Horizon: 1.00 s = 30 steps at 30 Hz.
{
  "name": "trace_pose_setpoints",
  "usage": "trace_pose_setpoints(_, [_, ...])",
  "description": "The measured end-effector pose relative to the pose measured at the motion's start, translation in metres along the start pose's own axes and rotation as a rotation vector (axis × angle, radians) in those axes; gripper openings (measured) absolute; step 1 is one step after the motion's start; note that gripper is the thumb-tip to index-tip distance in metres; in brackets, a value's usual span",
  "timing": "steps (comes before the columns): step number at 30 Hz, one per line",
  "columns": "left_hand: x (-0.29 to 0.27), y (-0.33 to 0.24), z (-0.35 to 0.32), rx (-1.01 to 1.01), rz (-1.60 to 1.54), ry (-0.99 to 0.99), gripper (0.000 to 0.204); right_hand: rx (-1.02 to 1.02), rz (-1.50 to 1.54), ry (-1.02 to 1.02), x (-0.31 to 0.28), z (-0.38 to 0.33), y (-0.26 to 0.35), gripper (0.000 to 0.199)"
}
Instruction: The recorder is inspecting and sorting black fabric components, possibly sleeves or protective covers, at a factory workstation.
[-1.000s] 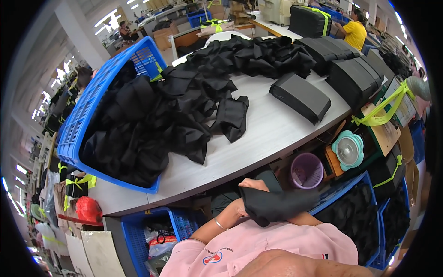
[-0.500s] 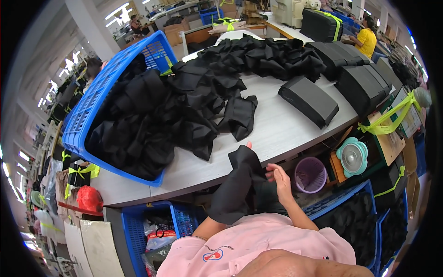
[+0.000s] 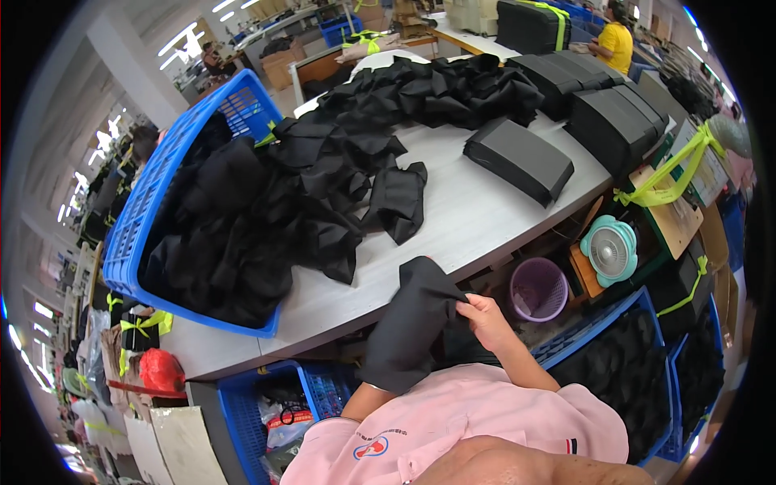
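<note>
A black fabric piece [image 3: 408,331] hangs in front of my body, draped over my left hand and wrist like a sleeve. Only my left forearm [image 3: 368,402] shows below it; the fingers are hidden by the cloth. My right hand [image 3: 483,320] pinches the right edge of this piece between thumb and fingers. Beyond it on the grey table [image 3: 453,206], a loose heap of similar black fabric pieces [image 3: 331,170] spreads out, spilling from a tilted blue plastic basket [image 3: 129,267]. To the right lies a flat stack of black pieces [image 3: 521,158].
More black stacks [image 3: 610,121] stand at the table's far right. Below the right edge are a purple bin [image 3: 540,291], a turquoise fan [image 3: 610,249] and blue crates [image 3: 647,323] of black fabric. Another blue crate [image 3: 242,420] sits under the table at left. A person in yellow [image 3: 616,47] sits far off.
My right hand has closed from spread fingers to a pinch on the cloth's edge. The fabric is pulled wider, and the left fingertip that poked out at its top is now covered. The view has shifted slightly.
</note>
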State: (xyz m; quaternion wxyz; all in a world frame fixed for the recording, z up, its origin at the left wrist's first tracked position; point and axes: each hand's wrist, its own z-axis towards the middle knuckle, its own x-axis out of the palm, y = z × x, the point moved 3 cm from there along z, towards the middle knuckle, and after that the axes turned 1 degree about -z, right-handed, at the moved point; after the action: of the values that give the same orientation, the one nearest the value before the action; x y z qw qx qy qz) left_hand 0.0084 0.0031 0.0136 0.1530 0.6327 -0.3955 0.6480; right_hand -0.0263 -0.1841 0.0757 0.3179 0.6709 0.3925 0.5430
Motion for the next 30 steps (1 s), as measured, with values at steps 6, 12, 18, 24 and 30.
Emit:
trace_pose_setpoints(6, [-0.014, -0.013, -0.009, 0.006, 0.006, -0.064, 0.045, 0.054, 0.215, 0.162, 0.009, -0.007, 0.022, 0.012])
trace_pose_setpoints(12, [-0.014, 0.002, 0.002, -0.059, 0.026, -0.051, 0.046, -0.09, 0.215, 0.111, 0.011, 0.025, 0.033, 0.009])
trace_pose_setpoints(18, [-0.015, 0.025, 0.011, -0.175, 0.035, -0.057, 0.046, 0.05, 0.518, 0.026, 0.011, 0.036, 0.026, 0.015])
trace_pose_setpoints(24, [-0.023, 0.026, 0.009, -0.204, 0.029, -0.083, 0.046, -0.214, 0.28, 0.042, -0.006, 0.02, 0.063, 0.049])
trace_pose_setpoints(30, [-0.033, 0.016, -0.002, -0.174, 0.016, -0.131, 0.046, -0.528, -0.885, 0.026, 0.012, -0.012, 0.047, 0.049])
